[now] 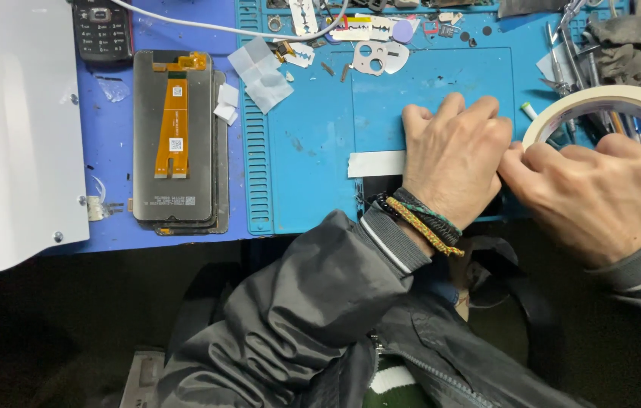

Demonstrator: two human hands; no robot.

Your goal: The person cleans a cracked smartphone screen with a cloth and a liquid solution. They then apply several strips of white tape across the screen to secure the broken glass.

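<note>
My left hand [453,162] lies flat, palm down, on a dark flat object [375,190] near the front edge of the blue work mat [305,159]; most of that object is hidden under the hand. A strip of white tape [375,163] sticks out to the left from under the fingers. My right hand [596,198] holds a roll of cream masking tape [613,106] and pinches the tape beside my left hand's edge. Woven bracelets sit on my left wrist.
A phone screen panel [175,143] with an orange flex cable lies face down at the left. A keypad phone [101,30] is at the top left, a white machine cover [15,128] at far left. Razor blades, small parts, tweezers [566,53] and rags crowd the back.
</note>
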